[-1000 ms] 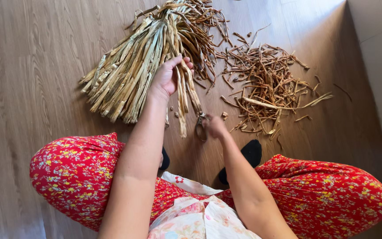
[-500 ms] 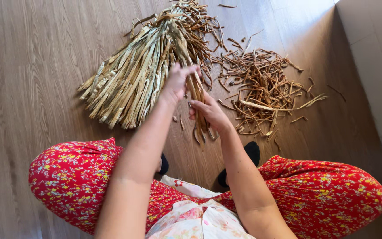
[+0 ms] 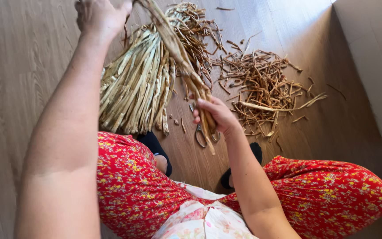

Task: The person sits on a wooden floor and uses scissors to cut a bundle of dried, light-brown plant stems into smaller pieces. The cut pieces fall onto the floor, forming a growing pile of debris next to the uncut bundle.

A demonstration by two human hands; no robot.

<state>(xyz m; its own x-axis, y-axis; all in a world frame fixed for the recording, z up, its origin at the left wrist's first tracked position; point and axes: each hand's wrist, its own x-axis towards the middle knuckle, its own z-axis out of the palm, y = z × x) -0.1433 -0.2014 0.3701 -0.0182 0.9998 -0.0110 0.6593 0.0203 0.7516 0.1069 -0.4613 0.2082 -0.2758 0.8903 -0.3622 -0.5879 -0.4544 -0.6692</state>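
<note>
Dried tan stalk (image 3: 180,57) runs diagonally across frame centre, both hands clamped on it: left hand (image 3: 100,15) grips the top end at upper left, right hand (image 3: 215,115) closed around the lower end mid-frame. Scissors (image 3: 202,135) lie on the wood floor (image 3: 32,66) just under the right hand. Bundle of stalks (image 3: 133,88) behind, trimmings pile (image 3: 266,88) upper right. Looks like mid-trimming; next likely needs a hand freed for the scissors.

Daylight, soft and bright, falls from the upper right across my brown wood-plank floor (image 3: 32,66), leaving a pale glare there. Shadows faint; my raised left forearm (image 3: 67,132) looms stretched and slightly blurred at the frame's edge.
</note>
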